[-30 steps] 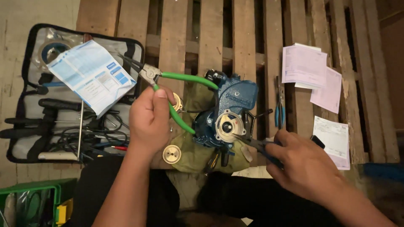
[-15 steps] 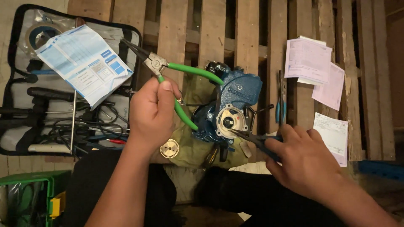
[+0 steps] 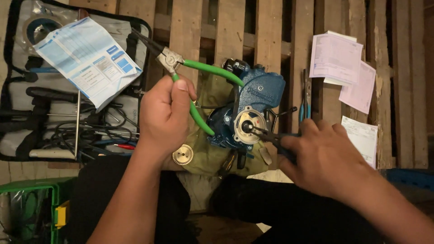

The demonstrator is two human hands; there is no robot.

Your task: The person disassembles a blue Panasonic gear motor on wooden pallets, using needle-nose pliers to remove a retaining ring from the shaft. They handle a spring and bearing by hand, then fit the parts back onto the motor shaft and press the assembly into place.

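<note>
Change: since the earlier frame, both hands barely shifted; the green pliers' nose stayed pointed up and away, off the part.
Left hand (image 3: 165, 113): closed around the green-handled pliers (image 3: 190, 74), lifted beside the blue housing (image 3: 253, 106).
Right hand (image 3: 323, 156): closed on dark pliers (image 3: 271, 135), tips in the round brass-coloured opening (image 3: 247, 126).
Housing: on an olive cloth (image 3: 208, 158), between the hands.
Nearby: small toothed disc (image 3: 182, 154) just below the left hand; tool pouch (image 3: 54, 117) further left; paper slips (image 3: 343, 68) above the right hand.
Meaning: work seemingly passed to the dark pliers.
</note>
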